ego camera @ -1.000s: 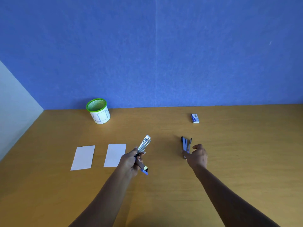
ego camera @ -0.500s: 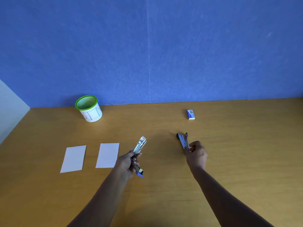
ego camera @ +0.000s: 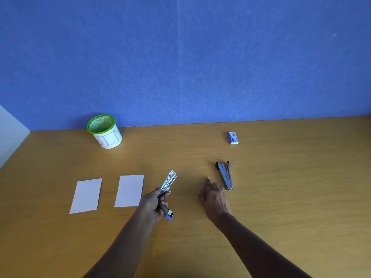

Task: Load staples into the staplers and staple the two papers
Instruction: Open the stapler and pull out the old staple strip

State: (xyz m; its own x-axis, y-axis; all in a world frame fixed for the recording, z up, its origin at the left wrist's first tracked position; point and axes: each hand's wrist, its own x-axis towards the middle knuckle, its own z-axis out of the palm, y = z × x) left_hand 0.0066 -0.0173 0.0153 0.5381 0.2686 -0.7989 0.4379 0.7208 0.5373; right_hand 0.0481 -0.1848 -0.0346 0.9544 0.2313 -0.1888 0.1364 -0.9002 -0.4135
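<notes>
**Head camera: single view, forward and down**

One wide-angle camera, worn on the person's head, faced forward and down across the wooden table (ego camera: pixel 281 217) toward the blue wall (ego camera: pixel 180 57), which filled the upper half of the frame. The table's far edge ran tilted, higher on the right. A pale side wall (ego camera: pixel 10 135) cut the left margin. The left forearm (ego camera: pixel 124 247) and right forearm (ego camera: pixel 261 247) reached in from the bottom edge. The left hand (ego camera: pixel 151 204), gripping a stapler (ego camera: pixel 169 182), and the right hand (ego camera: pixel 215 199) sat low centre, fairly near the lens.

Table (ego camera: pixel 281 207): paper (ego camera: pixel 86 195), second paper (ego camera: pixel 129 190), cup (ego camera: pixel 107 136), staple box (ego camera: pixel 232 138), open stapler (ego camera: pixel 224 175).
</notes>
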